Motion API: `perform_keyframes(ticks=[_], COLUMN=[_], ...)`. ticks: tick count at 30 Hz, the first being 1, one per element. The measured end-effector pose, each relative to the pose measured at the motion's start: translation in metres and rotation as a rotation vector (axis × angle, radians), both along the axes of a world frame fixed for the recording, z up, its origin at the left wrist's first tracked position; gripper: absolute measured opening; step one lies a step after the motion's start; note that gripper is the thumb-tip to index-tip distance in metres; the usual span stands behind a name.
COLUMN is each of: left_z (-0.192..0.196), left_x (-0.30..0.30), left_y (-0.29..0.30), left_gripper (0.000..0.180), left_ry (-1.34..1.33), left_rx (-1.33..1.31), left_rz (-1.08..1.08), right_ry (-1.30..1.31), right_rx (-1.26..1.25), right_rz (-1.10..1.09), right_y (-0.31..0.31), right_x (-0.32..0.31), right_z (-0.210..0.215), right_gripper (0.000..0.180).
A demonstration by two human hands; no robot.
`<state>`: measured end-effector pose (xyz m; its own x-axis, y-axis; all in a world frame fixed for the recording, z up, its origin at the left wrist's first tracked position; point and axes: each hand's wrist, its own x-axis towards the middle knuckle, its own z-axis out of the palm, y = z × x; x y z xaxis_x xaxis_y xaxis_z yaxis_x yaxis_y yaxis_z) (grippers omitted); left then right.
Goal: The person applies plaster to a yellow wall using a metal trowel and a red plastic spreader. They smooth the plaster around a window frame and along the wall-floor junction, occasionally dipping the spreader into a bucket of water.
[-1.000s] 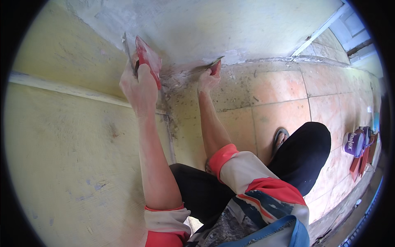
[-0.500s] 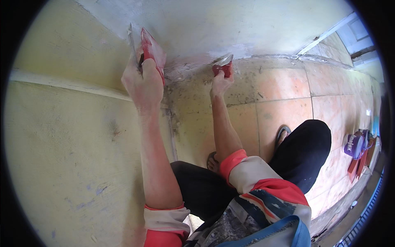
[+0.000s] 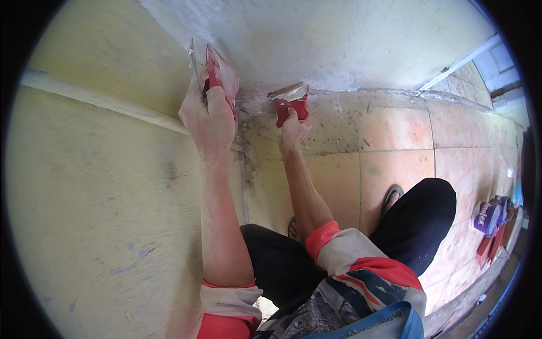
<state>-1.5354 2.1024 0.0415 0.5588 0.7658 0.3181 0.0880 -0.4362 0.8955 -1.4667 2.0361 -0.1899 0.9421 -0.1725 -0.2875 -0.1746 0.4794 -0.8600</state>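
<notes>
My left hand (image 3: pixel 208 118) grips a red-handled scraper (image 3: pixel 221 76) together with a thin metal blade (image 3: pixel 193 62), held up against the yellow wall near the corner. My right hand (image 3: pixel 293 129) holds a second red-handled putty knife (image 3: pixel 291 100), its wide blade smeared with white filler and resting low where the white plastered wall (image 3: pixel 339 39) meets the tiled floor. Crumbs of plaster lie in the corner between the two hands.
A yellow wall (image 3: pixel 96 186) with a pale horizontal strip fills the left. Orange floor tiles (image 3: pixel 395 147) spread to the right, where my sandalled foot (image 3: pixel 390 196) and black trousers show. A purple tub (image 3: pixel 486 217) and red items stand at the far right.
My right hand has moved left and up along the wall's base, closer to the corner. My left hand has stayed by the corner, shifting slightly upward.
</notes>
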Motion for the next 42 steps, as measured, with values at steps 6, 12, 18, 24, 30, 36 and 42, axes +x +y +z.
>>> perform_keyframes(ticks=[6,12,18,24,30,36,42], left_z=[0.001,0.011,0.015,0.024,0.017,0.016,0.025], left_x=[-0.012,0.0,-0.01,-0.031,-0.018,-0.015,-0.023], left_y=[0.009,-0.015,-0.011,-0.005,-0.013,-0.015,-0.013], left_gripper=[0.044,0.044,0.049,0.047,0.045,0.047,0.048], left_ry=[-0.053,-0.09,-0.113,-0.087,-0.112,-0.104,-0.107], left_rx=[0.039,0.036,0.017,0.08,0.09,0.096,0.027], left_rz=[0.005,-0.004,0.008,0.025,-0.013,-0.029,0.004], right_ry=[0.42,0.185,-0.028,0.043,0.157,-0.032,0.138], right_rx=[0.277,0.109,-0.356,0.276,0.028,0.263,0.417], right_rz=[0.003,-0.099,-0.003,-0.085,-0.085,-0.052,-0.132], right_y=[0.024,0.051,0.098,0.053,0.032,0.083,0.053], right_x=[0.016,0.053,0.022,-0.031,0.014,-0.007,-0.015], right_z=[0.036,-0.003,0.084,0.062,0.03,0.071,0.035], right_gripper=[0.034,0.039,0.05,0.052,0.056,0.059,0.054])
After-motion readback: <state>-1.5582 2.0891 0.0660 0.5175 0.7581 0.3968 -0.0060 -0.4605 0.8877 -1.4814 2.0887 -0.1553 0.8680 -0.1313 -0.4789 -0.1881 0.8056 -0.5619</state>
